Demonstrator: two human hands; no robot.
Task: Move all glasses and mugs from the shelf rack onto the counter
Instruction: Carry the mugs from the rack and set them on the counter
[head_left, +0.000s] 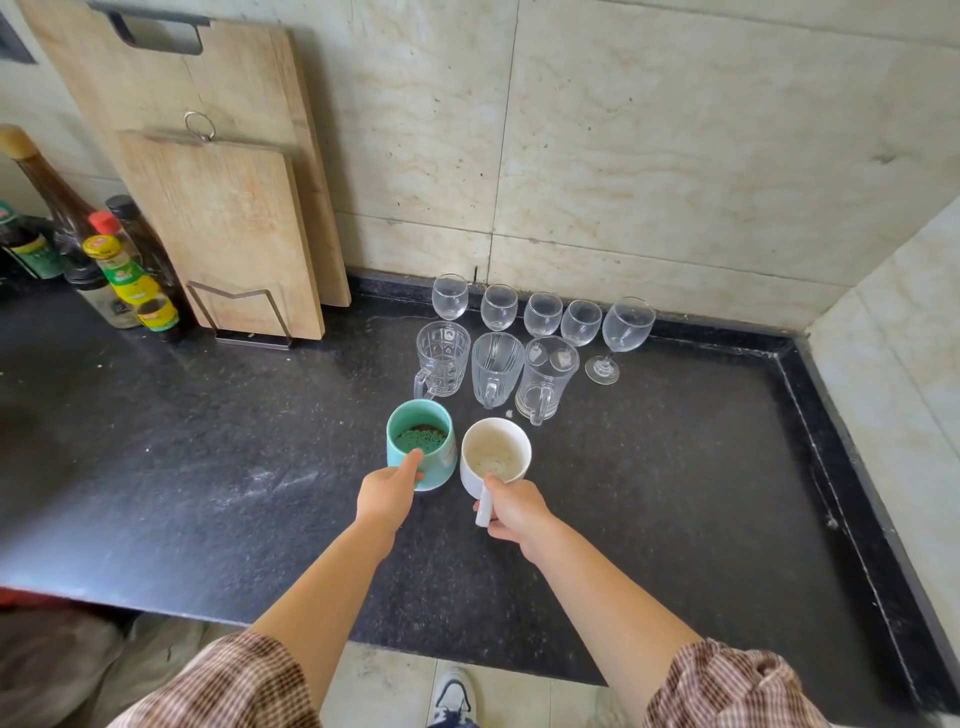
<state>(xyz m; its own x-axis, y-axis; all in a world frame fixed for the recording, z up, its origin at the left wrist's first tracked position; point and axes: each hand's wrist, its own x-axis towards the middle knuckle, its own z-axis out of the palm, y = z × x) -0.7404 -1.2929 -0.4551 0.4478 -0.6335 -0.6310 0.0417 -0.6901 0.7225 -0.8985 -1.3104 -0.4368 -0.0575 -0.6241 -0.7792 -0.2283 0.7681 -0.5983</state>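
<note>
Since both are glazed ceramic, heavy-ish and slick, my left hand (388, 492) wraps the teal mug (420, 451) while my right hand (514, 506) pinches the white mug (494, 457) by its handle.

Beige marble-look wall tiles (675, 156) meet at the black speckled table's (156, 467) far right corner. Two wooden cutting boards (223, 223) lean against the wall at the far left, beside what seem to be sauce bottles (119, 270). Pale floor tiles (384, 686) show below the near edge.

Soft daylight is lighting everything evenly; pale sheen is showing on the dark worktop (156, 467), wide-angle bending edges, focus sharp.
</note>
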